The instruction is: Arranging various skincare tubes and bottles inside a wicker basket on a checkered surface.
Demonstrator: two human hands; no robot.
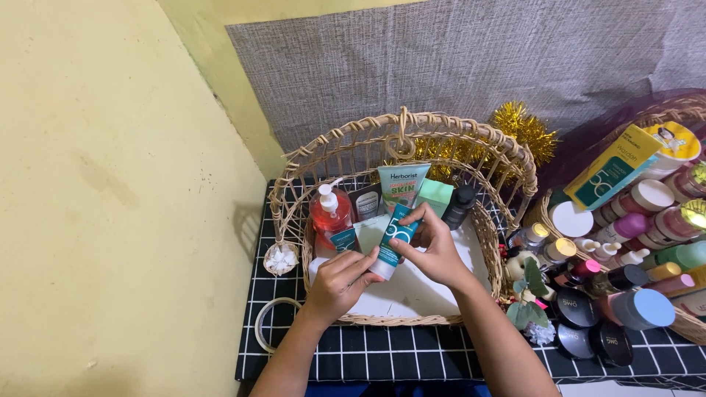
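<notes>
Both hands over a wicker basket (pixel 507 158) on a black grid-patterned cloth (pixel 412 353). Right hand (pixel 434 250) closed around the upper part of a teal tube (pixel 393 242), thumb and fingers pinching it; tube tilted, white cap end pointing down-left. Left hand (pixel 342 283) curled at that cap end, fingertips touching it; palm side hidden, so grip there not clear. Tube held just above the white basket floor (pixel 412 290), near its middle.

Behind the tube, inside the basket: red pump bottle (pixel 329 213) at left, larger teal-and-white tube (pixel 403 185) standing upright at the back, pale green box (pixel 436 195) and dark bottle (pixel 460 206) beside it. Small dark packet (pixel 366 202) partly covered; lower portions of all of these masked by hands and tube.

Gold tinsel (pixel 523 129) behind the basket, partly screened by the weave. Small woven cup with white bits (pixel 281 259) on the basket's left side. Tape roll (pixel 268 320) at the cloth's left edge. Second basket (pixel 691 323) of jars and bottles at right, cut off by the frame edge. Forearms cut off at the bottom.
</notes>
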